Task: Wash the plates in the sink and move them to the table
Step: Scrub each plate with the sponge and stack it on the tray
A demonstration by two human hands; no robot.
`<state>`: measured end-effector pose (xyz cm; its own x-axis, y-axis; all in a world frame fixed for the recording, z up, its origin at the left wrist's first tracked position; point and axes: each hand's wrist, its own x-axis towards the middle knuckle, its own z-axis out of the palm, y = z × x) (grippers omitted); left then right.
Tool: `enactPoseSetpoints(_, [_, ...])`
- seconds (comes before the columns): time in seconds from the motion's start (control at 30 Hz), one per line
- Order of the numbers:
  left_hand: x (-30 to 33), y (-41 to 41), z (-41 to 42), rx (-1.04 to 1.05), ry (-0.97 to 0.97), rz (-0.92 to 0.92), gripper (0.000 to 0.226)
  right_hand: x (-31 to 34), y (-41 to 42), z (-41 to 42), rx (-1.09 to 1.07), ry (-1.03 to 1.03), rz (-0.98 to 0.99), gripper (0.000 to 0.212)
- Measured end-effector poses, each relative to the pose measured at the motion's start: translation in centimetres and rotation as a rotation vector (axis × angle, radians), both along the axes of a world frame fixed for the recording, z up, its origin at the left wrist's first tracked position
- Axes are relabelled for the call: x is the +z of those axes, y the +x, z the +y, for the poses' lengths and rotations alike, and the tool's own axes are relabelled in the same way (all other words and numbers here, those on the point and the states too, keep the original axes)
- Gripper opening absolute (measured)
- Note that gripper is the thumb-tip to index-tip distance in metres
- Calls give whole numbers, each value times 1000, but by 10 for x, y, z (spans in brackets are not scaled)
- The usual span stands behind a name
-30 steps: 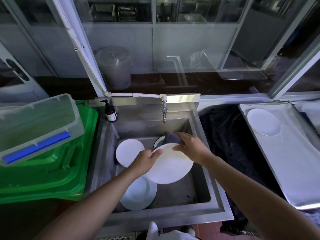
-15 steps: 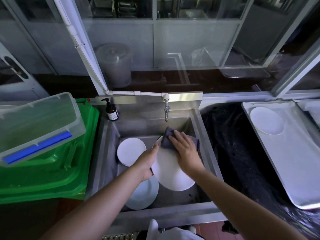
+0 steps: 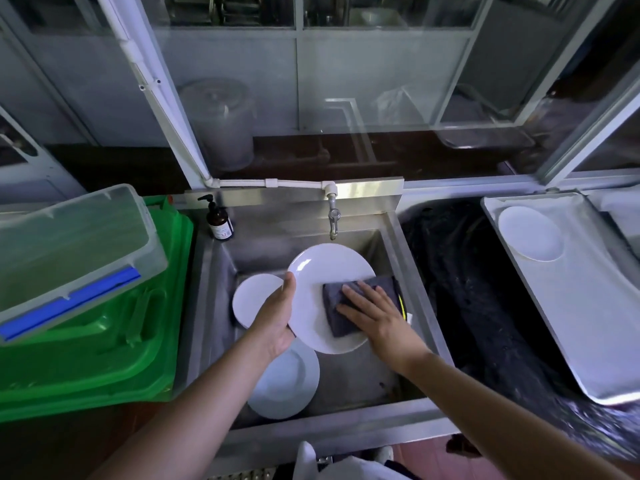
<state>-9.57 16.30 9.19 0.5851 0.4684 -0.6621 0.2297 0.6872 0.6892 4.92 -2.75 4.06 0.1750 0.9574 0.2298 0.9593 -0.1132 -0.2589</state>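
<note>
Over the steel sink (image 3: 426, 292) I hold a white plate (image 3: 320, 271) tilted up, its face toward me. My left hand (image 3: 277, 317) grips its left rim, thumb on the front. My right hand (image 3: 375, 313) presses a dark grey sponge (image 3: 337, 301) flat against the plate's right half, fingers straight. Two more white plates lie in the basin: one (image 3: 251, 299) behind my left hand, another (image 3: 287, 386) at the front under my left wrist. A further white plate (image 3: 530, 233) lies on the metal tray (image 3: 571, 323) on the table at the right.
The tap (image 3: 333, 220) hangs above the held plate. A brown soap pump bottle (image 3: 219, 223) stands at the sink's back left corner. Green crates (image 3: 104, 358) with a clear lidded box (image 3: 69, 251) on them sit left. A black cloth (image 3: 485, 306) covers the counter between sink and tray.
The plate has tipped up to face me and risen toward the tap. My right hand slid the sponge from the plate's top edge down onto its right half.
</note>
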Motion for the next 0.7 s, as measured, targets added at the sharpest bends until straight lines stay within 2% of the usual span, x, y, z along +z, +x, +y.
enactPoseSetpoints(0.07, [0, 3, -7, -36, -13, 23, 58, 12, 0, 16, -151, -6, 81, 64])
enactPoseSetpoints(0.17, [5, 16, -25, -86, -70, 36, 54, 28, -9, 39, -304, -6, 221, 63])
enactPoseSetpoints(0.3, [11, 45, -45, -3, -176, -20, 58, 19, -17, 22, -194, -16, 236, 60])
enactPoseSetpoints(0.4, [4, 73, -67, 56, -232, -24, 68, 5, 16, -15, -108, -86, 178, 64])
enactPoseSetpoints(0.53, [-10, 127, -120, 108, -233, -37, 63, 3, 74, -70, -176, -164, 152, 83])
enactPoseSetpoints(0.63, [-9, 179, -172, 127, -218, -40, 56, 5, 117, -115, -242, -235, 128, 83])
enactPoseSetpoints(0.7, [-7, 214, -208, 119, -213, -11, 56, 6, 148, -146, -273, -267, 114, 71])
